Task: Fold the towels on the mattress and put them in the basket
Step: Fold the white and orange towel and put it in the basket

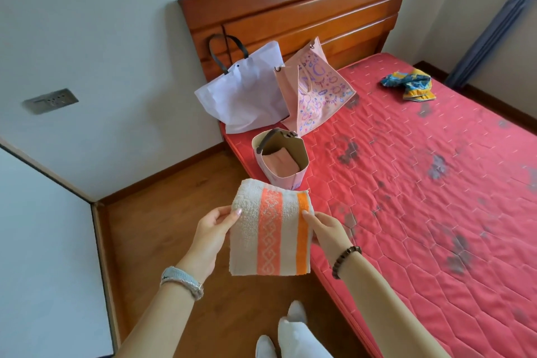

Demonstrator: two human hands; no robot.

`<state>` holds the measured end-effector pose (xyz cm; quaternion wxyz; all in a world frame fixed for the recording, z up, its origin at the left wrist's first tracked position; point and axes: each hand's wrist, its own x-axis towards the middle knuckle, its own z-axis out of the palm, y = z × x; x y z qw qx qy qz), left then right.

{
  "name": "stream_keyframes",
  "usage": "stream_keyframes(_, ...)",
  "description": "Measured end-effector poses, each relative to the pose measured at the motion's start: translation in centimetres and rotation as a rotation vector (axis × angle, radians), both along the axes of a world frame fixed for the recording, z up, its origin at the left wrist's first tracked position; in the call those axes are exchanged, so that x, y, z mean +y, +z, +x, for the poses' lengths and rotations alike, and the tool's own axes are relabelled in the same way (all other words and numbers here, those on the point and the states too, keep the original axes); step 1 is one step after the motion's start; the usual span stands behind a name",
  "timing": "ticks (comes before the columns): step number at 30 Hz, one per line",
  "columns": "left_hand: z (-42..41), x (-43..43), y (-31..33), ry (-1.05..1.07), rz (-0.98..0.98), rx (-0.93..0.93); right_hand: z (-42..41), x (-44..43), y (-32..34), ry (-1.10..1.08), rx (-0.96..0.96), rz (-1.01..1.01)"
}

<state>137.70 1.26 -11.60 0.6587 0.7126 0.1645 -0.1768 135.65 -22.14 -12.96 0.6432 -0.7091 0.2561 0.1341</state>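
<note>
I hold a folded cream towel with orange patterned stripes [270, 227] in the air at the mattress's near-left edge. My left hand [213, 234] grips its left side and my right hand [327, 228] grips its right side. Just beyond it, a small pale basket with a dark handle [299, 154] stands on the red mattress [421, 183]; a folded pink towel [280, 164] lies inside. A crumpled blue and yellow cloth [409, 83] lies on the far part of the mattress.
A white bag [244, 90] and a pink patterned bag [316, 87] lean against the wooden headboard [305, 3] behind the basket. Wooden floor [180, 200] runs between the bed and the left wall. My white-clad legs and feet [290, 331] show at the bottom.
</note>
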Motion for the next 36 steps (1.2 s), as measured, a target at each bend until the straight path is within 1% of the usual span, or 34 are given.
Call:
stream_keyframes(7, 7.3, -2.1, -1.9, -0.048, 0.005, 0.073, 6.3, -2.0, -2.8, -0.058, 0.059, 0.023)
stream_keyframes(13, 14.8, -5.0, -2.4, -0.105, -0.035, 0.153, 13.2, -4.0, -4.0, -0.103, 0.097, 0.039)
stream_keyframes(18, 20.3, -6.7, -3.0, -0.134, -0.024, 0.159, 18.4, -5.8, -4.1, -0.112, 0.155, 0.187)
stream_keyframes(23, 23.8, -7.0, -3.9, -0.143, 0.043, 0.212, 22.4, -6.6, -4.1, -0.067, 0.263, 0.193)
stream_keyframes(26, 25.3, -7.4, -3.9, -0.176, 0.034, 0.219, 24.0, -6.6, -4.1, -0.073, 0.333, 0.285)
stream_keyframes(28, 26.5, -7.6, -4.0, -0.187, 0.029, 0.206, 24.9, -6.5, -4.2, -0.134, 0.351, 0.381)
stream_keyframes(31, 28.5, -7.8, -4.3, -0.185, 0.009, 0.188, 26.0, -6.2, -4.2, -0.251, 0.259, 0.518)
stream_keyframes(34, 30.2, -8.4, -5.2, -0.123, -0.008, 0.219, 26.6, -6.1, -4.2, -0.383, 0.170, 0.585)
stream_keyframes(36, 30.9, -9.0, -5.8, -0.102, -0.057, 0.284, 26.9, -6.3, -4.5, -0.497, 0.134, 0.611)
